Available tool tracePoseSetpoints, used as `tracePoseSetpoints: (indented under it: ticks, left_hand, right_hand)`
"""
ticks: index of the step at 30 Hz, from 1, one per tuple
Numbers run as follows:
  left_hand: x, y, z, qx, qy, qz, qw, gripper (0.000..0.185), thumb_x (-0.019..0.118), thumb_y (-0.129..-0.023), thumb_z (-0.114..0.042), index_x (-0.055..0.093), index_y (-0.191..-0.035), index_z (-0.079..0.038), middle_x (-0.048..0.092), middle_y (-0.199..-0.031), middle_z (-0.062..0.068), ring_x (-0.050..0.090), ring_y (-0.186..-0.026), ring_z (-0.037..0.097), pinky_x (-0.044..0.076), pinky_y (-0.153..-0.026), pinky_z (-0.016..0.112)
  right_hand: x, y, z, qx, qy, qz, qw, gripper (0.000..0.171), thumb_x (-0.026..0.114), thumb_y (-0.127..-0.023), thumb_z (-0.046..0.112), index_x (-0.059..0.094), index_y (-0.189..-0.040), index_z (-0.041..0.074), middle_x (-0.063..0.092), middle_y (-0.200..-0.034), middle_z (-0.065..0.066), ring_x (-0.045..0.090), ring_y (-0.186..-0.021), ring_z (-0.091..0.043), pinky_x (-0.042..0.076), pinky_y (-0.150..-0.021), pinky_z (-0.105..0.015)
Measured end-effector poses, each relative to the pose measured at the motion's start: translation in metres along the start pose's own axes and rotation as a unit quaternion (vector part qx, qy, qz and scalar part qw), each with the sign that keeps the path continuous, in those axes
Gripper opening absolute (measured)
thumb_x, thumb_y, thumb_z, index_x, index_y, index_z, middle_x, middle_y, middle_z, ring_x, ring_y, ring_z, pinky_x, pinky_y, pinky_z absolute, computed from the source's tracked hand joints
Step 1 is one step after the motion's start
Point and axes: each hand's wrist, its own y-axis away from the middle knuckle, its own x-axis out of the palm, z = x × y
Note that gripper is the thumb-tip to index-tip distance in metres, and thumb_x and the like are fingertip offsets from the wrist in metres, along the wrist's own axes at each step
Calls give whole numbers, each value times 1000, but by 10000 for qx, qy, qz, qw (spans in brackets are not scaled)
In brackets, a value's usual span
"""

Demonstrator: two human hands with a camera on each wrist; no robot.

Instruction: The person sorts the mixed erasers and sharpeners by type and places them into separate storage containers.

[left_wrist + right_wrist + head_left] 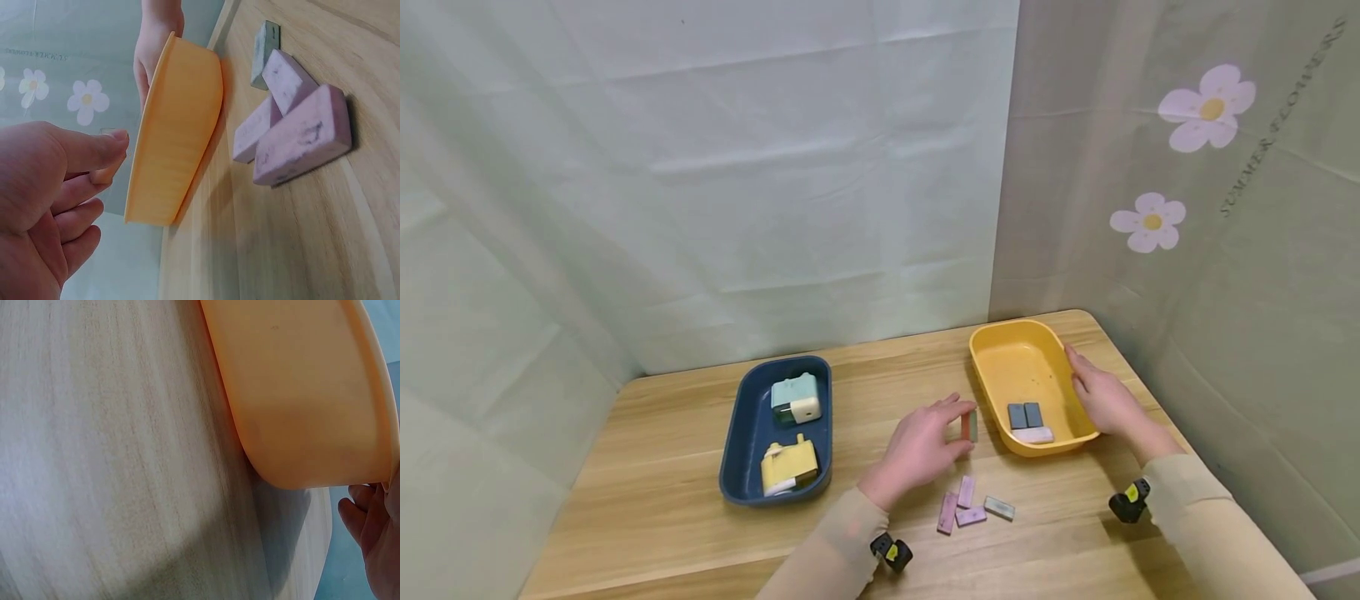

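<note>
My left hand (pixel 921 446) pinches a small orange and green eraser-like block (pixel 968 426) between thumb and fingers, just left of the yellow bin (pixel 988 379). In the left wrist view the thumb and fingers mostly cover the block. My right hand (pixel 1108 400) holds the bin's right rim; in the right wrist view its fingers (pixel 353 519) lie at the outer wall. Inside the bin, at its near end, lie two dark grey blocks (pixel 1025 415) and a pale pink block (pixel 1032 435). Several purple blocks (pixel 306 134) and a grey-green block (pixel 999 507) lie on the table below the left hand.
A dark blue bin (pixel 733 454) stands on the left of the wooden table (pixel 655 467). It holds a light blue and cream pencil sharpener (pixel 796 397) and a yellow one (pixel 788 465). Cloth curtains (pixel 775 167) enclose the table's back and sides.
</note>
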Motion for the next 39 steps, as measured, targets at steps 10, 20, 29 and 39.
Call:
tracePoseSetpoints:
  ticks: [10, 20, 29, 39]
  left_hand:
    - [1, -5, -9, 38, 45, -74, 10000, 57, 85, -94, -28, 66, -147, -17, 58, -155, 8, 59, -140, 24, 49, -114, 45]
    - [3, -11, -16, -22, 116, -43, 9999, 57, 85, -95, -28, 66, -148, -19, 58, -155, 10, 58, -140, 26, 49, -114, 46]
    - [7, -25, -22, -57, -66, -31, 10000, 59, 83, -96, -35, 64, -150, -21, 58, -155, 11, 61, -138, 27, 51, -112, 46]
    - [16, -55, -23, -138, -514, 117, 9985, 54, 81, -98, -38, 67, -147, -21, 62, -151, 9, 62, -136, 22, 57, -104, 40]
  right_hand:
    - [-1, 0, 3, 85, -73, 78, 9999, 63, 39, -116, 17, 11, -170, 0, 21, -169, -34, 24, -155, -55, 23, -123, -68]
    - [0, 0, 1, 46, -19, 48, 10000, 61, 39, -116, 14, 14, -169, -3, 23, -168, -35, 26, -154, -55, 24, -123, -68]
    - [-2, 1, 2, -41, -14, -30, 10000, 60, 39, -116, 16, 15, -169, -3, 25, -167, -36, 28, -153, -55, 26, -122, -68]
    - [-1, 0, 2, -28, 17, -32, 10000, 60, 39, -116, 13, 16, -169, -4, 24, -168, -35, 27, -154, -55, 25, -123, -68]
